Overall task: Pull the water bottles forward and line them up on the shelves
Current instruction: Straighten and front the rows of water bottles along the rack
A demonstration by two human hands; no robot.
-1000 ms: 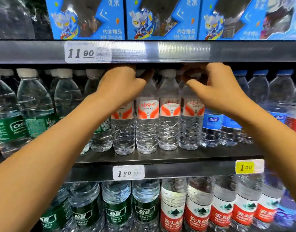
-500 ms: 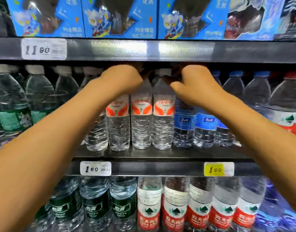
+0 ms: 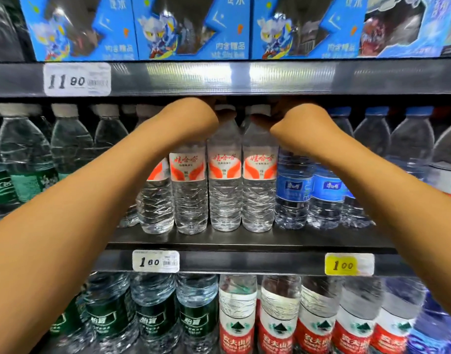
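Supermarket shelving is filling the view. On the middle shelf (image 3: pixel 244 240), the left hand (image 3: pixel 193 118) and right hand (image 3: pixel 298 121) are reaching over the necks of the orange-labelled water bottles (image 3: pixel 225 180); fingers are hidden, so their grip cannot be told. A hard tug could be toppling these top-heavy bottles off the edge. Blue-labelled bottles (image 3: pixel 324 190) are crowding the right side, green-labelled bottles (image 3: pixel 27 180) the left (the upper shelf (image 3: pixel 270 77) is limiting headroom).
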